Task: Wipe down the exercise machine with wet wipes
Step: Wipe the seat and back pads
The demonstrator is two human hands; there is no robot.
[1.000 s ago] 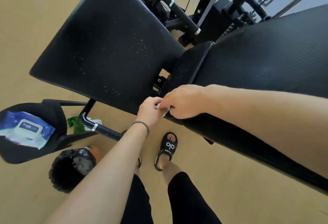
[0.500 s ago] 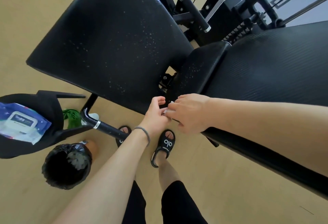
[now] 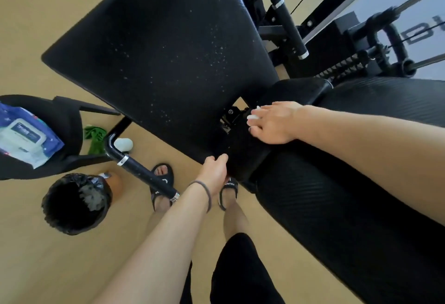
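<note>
Looking down through the head view, only one camera to go through. Right hand (image 3: pixel 273 123) lying on the small black pad (image 3: pixel 250 149) by the hinge bracket (image 3: pixel 228 117), fingers mostly straight with a scrap of white wet wipe (image 3: pixel 253 117) poking out under the fingertips, so a pressing kind of grip, not a fist. Left hand (image 3: pixel 215 169) sitting at that pad's near edge, fingers loosely curled against it, hard to tell if really holding anything. Big seat pad (image 3: pixel 156 58) lying up and to the left of the wipe, still speckled with pale dots, long ribbed pad (image 3: pixel 361 183) running off to the right under the right forearm. Guessing the next stroke goes across the gap toward the speckled pad, right hand clearly nearer and already carrying the wipe. Wipes pack (image 3: pixel 22 136) parked on a black seat far left, bin (image 3: pixel 74 203) on the floor below it.
</note>
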